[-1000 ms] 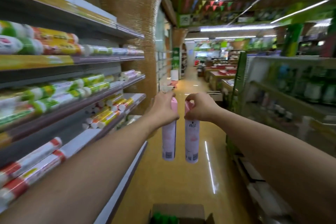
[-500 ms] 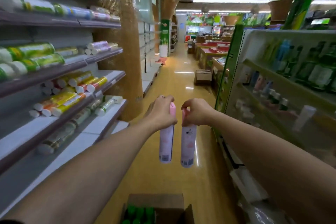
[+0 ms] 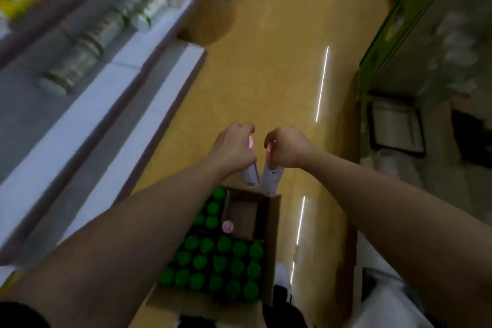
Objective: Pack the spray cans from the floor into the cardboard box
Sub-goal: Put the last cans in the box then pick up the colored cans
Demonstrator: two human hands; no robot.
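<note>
Gripping the left spray can (image 3: 251, 178) at its top, the left hand (image 3: 234, 149) has fingers curled round it; the right hand (image 3: 286, 148) grips the right spray can (image 3: 271, 181) likewise. Both hang side by side over the far edge of the cardboard box (image 3: 274, 221) of green-capped cans (image 3: 221, 261).

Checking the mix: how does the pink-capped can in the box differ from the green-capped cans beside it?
The pink-capped can is single, beside the empty gap; the green-capped cans fill packed rows. Its cap is pale pink, theirs bright green. All stand upright in the cardboard box.
</note>
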